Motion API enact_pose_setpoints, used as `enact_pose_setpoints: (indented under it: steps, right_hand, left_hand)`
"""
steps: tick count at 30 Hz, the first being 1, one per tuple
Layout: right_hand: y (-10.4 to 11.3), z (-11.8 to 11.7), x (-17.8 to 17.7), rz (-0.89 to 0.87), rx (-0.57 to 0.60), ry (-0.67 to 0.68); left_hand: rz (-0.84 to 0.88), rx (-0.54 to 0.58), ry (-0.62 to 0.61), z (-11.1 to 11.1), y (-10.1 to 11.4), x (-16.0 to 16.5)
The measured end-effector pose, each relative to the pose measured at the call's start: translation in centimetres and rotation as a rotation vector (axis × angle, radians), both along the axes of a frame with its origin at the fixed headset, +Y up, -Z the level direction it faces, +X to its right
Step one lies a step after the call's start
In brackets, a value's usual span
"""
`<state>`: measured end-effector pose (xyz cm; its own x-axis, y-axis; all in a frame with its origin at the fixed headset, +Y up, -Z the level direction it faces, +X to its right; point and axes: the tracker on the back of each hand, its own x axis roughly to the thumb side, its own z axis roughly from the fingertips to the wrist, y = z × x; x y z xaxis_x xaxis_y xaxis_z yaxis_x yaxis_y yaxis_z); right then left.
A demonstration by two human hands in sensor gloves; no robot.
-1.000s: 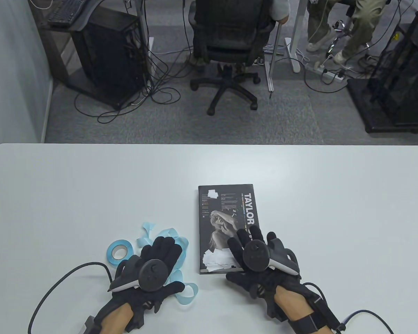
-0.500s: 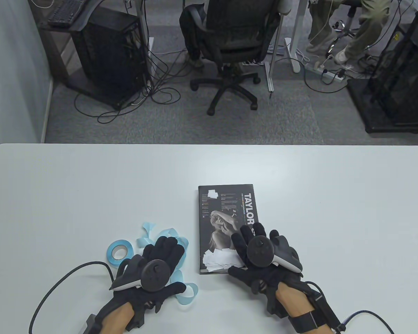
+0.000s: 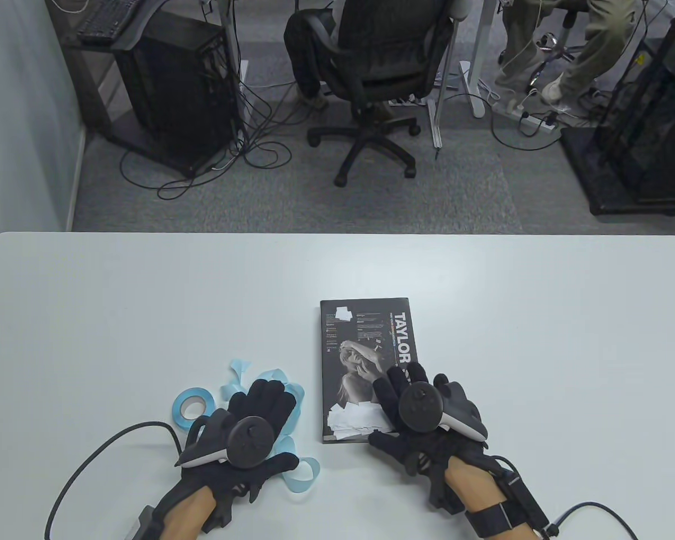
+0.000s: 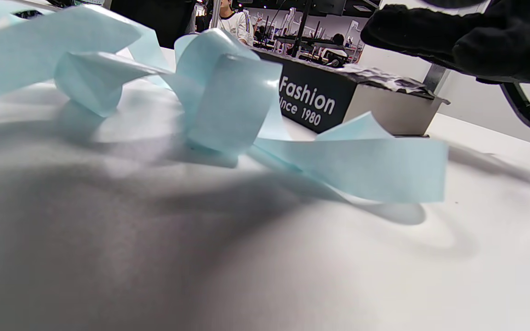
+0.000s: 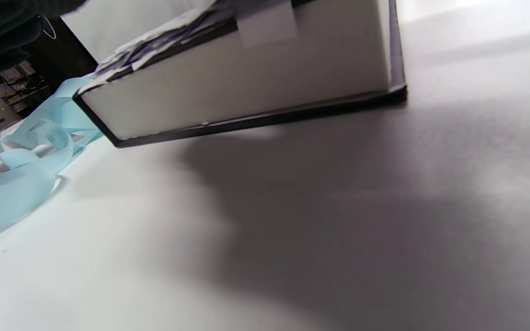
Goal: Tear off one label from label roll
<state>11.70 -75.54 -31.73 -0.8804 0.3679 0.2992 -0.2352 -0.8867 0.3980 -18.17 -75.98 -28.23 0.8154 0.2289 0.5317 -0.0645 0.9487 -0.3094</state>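
The blue label roll (image 3: 190, 406) lies flat on the white table (image 3: 146, 304), just left of my left hand (image 3: 264, 396). That hand lies spread, palm down, over a tangle of loose pale-blue backing strip (image 3: 296, 394); the strip also shows in the left wrist view (image 4: 228, 105), with my fingers (image 4: 467, 41) above it and nothing in them. My right hand (image 3: 402, 382) rests flat on the near right part of a dark book (image 3: 360, 343). Several white labels (image 3: 351, 419) are stuck on the book's near end.
More strip curls by my left wrist (image 3: 306, 475). In the right wrist view the book's page edge (image 5: 256, 87) lies close ahead, with strip (image 5: 30, 151) to its left. Glove cables trail off the table's near edge. An office chair (image 3: 371, 67) stands beyond the table.
My right hand has slid slightly back and to the right on the book. My left hand has barely moved. The person in the chair behind has turned.
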Motion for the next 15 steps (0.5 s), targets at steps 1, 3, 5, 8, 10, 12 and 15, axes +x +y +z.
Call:
enact_pose_setpoints:
  steps: [1,3,5,8,10,12,15]
  right_hand:
    - [0.00,0.00,-0.03,0.000,0.000,0.000]
    - [0.01,-0.01,-0.06,-0.001,0.001,0.000]
    - [0.03,-0.03,-0.04,-0.002,0.000,-0.003]
    - [0.07,-0.01,-0.04,-0.002,0.002,-0.005]
    - [0.06,-0.02,-0.07,-0.003,0.003,-0.004]
    - [0.04,-0.04,-0.11,-0.004,0.003,-0.003]
    - [0.05,-0.05,-0.11,-0.004,0.003,-0.003]
  left_hand:
    - [-0.005,-0.001,-0.001,-0.03,-0.05,0.02]
    - [-0.006,-0.003,-0.002,-0.05,-0.06,0.04]
    - [-0.007,-0.005,-0.002,-0.05,0.00,0.06]
    - [-0.010,-0.004,-0.002,-0.05,0.05,0.06]
    - [-0.010,-0.002,0.000,-0.04,0.10,0.02]
    - [-0.008,0.001,0.004,-0.06,0.16,-0.07]
    - [-0.008,0.006,0.011,-0.13,0.26,-0.23]
